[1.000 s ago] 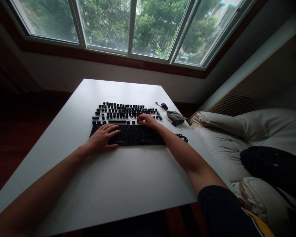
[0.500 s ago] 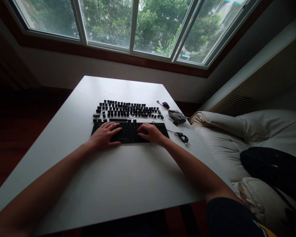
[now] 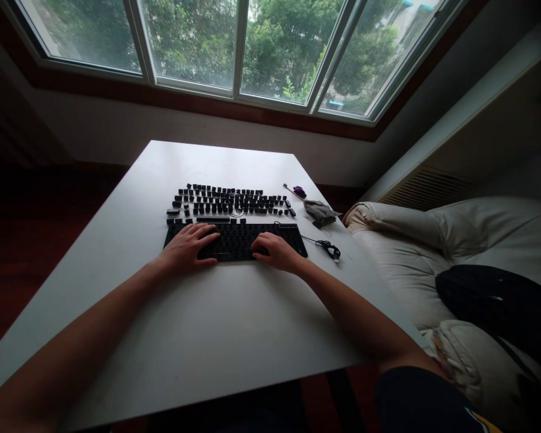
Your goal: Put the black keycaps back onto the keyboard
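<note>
A black keyboard (image 3: 238,237) lies on the white table (image 3: 216,325). Behind it, several loose black keycaps (image 3: 225,201) are laid out in rows. My left hand (image 3: 187,246) lies flat on the keyboard's left end with its fingers spread, holding nothing. My right hand (image 3: 275,251) rests on the keyboard's right half. Its fingers are bent down and pressed together onto the keys, and what they hold, if anything, is hidden.
The keyboard's coiled cable (image 3: 329,246) lies to its right. A grey cloth (image 3: 319,211) and a small purple tool (image 3: 299,191) sit at the table's right edge. A white cushioned seat (image 3: 401,258) with a black bag (image 3: 491,300) stands beside the table. Windows fill the far wall.
My right hand has come back from the rows of loose keycaps to the keyboard's right half and now presses there. My left hand has stayed put.
</note>
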Available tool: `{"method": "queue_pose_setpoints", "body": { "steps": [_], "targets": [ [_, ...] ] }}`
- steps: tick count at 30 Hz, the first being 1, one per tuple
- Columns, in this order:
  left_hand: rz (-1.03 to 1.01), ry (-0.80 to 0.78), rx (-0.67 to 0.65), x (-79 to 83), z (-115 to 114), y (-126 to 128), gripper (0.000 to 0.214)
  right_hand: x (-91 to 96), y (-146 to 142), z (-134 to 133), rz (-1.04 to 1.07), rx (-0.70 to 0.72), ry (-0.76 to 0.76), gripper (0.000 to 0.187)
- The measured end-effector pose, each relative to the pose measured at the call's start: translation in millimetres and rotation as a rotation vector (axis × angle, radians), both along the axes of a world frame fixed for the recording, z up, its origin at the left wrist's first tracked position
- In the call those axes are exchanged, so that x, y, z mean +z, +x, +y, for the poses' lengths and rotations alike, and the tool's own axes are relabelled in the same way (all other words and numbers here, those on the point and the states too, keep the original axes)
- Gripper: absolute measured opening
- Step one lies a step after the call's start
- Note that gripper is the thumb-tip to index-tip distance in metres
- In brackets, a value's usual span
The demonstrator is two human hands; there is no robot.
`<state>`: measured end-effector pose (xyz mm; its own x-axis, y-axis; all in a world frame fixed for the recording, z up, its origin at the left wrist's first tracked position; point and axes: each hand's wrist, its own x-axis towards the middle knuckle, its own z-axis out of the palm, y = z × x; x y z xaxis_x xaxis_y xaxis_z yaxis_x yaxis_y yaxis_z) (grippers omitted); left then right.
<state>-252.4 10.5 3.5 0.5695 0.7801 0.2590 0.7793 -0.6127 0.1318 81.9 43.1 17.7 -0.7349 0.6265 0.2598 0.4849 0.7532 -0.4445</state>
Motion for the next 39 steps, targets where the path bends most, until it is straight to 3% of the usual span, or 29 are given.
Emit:
{"method": "queue_pose_setpoints", "body": {
  "steps": [16, 22, 25, 32, 39],
  "targets": [
    [0.007, 0.009, -0.004, -0.7, 0, 1, 0.074, -8.1, -4, -7, -0.067, 0.030, 0.116, 0.008],
    [0.029, 0.018, -0.005, -1.2, 0, 0, 0.074, -5.3, -3, -3, -0.060, 0.031, 0.082, 0.005],
    [0.014, 0.015, -0.009, -1.2, 0, 0, 0.074, -1.7, -5, 13, -0.008, 0.034, 0.031, 0.005],
    [-0.001, 0.008, -0.027, 0.1, 0, -1, 0.072, -6.3, -25, 77, 0.058, -0.103, 0.170, 0.011],
    [0.006, 0.004, -0.027, 2.6, -1, -1, 0.074, -19.3, -41, 119, -0.012, -0.115, 0.024, 0.015]
  ]
}}
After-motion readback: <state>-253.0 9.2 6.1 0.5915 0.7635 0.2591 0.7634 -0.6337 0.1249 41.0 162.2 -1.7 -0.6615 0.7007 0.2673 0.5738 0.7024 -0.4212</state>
